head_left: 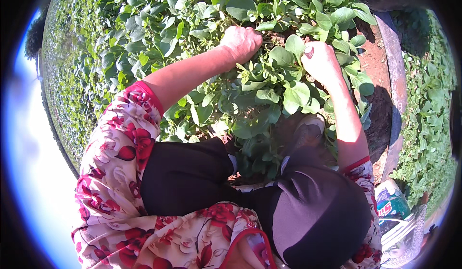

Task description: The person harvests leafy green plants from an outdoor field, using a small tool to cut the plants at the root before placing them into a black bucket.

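Note:
Both arms reach forward into a dense bed of leafy green plants (297, 94) with broad, rounded leaves. My left hand (242, 42) is closed in a fist low among the stems, its knuckles upward; leaves hide its fingertips and whatever they grip. To its right, my right hand (319, 62) is closed too, thumb folded over the fingers, beside an upright leaf. What lies inside this fist cannot be made out. Between the two hands stand a few leafy shoots (282, 56), with a little reddish soil showing behind.
My dark-trousered knees (322, 211) are bent close below the plants, with a shoe (313, 122) among the leaves. On the right, bare reddish soil (375, 59) borders a pale strip (395, 86). A green and white bag (392, 204) lies at lower right.

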Demonstrator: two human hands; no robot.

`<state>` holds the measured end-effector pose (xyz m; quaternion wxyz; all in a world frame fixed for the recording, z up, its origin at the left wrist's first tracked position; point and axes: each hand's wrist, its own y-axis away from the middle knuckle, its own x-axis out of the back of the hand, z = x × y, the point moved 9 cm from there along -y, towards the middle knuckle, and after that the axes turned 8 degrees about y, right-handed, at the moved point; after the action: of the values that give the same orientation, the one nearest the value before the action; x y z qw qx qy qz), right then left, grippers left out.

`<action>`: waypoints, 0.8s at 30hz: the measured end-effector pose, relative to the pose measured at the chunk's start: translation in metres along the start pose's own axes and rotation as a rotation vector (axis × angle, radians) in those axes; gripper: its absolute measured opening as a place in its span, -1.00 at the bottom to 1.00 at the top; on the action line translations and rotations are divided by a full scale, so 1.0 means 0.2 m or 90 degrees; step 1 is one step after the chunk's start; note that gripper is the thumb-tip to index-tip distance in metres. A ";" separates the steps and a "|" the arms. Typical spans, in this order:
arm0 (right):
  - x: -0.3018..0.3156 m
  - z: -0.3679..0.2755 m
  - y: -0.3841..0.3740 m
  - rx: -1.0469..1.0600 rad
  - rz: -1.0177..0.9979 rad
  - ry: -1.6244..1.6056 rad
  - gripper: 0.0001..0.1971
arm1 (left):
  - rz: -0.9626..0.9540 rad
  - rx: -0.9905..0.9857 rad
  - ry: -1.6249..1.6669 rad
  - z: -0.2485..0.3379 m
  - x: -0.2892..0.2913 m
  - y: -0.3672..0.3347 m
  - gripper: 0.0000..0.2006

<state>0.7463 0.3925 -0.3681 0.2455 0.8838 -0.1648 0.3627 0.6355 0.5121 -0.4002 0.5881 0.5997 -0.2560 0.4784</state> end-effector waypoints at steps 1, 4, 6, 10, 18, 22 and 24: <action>-0.05 -0.01 -0.02 0.041 0.017 0.012 -0.91 | 0.016 -0.011 -0.005 0.00 0.00 0.01 -0.85; -0.14 -0.01 -0.01 -0.006 -0.005 0.019 -0.93 | 0.050 -0.039 -0.058 0.00 -0.01 0.03 -0.84; -0.20 -0.02 0.00 0.123 0.007 0.091 -0.93 | 0.037 -0.039 -0.071 0.02 0.01 0.05 -0.83; -0.24 -0.01 0.04 0.186 0.010 0.091 -0.85 | 0.072 -0.046 -0.048 0.02 0.02 0.06 -0.87; 0.16 0.04 0.22 -0.049 -0.051 0.017 -0.90 | -0.090 0.261 0.181 -0.30 -0.06 -0.06 -0.71; 0.07 0.00 0.18 -0.025 -0.055 -0.031 -0.85 | -0.013 0.006 0.096 -0.54 -0.33 -0.19 -0.65; 0.06 0.07 0.17 -0.053 -0.062 -0.033 -0.86 | -0.041 0.042 0.161 -0.45 -0.30 -0.23 -0.64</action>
<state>0.7464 0.3551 -0.3583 0.2948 0.8889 -0.1430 0.3202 0.6261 0.5896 -0.4881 0.6105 0.5615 -0.1446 0.5396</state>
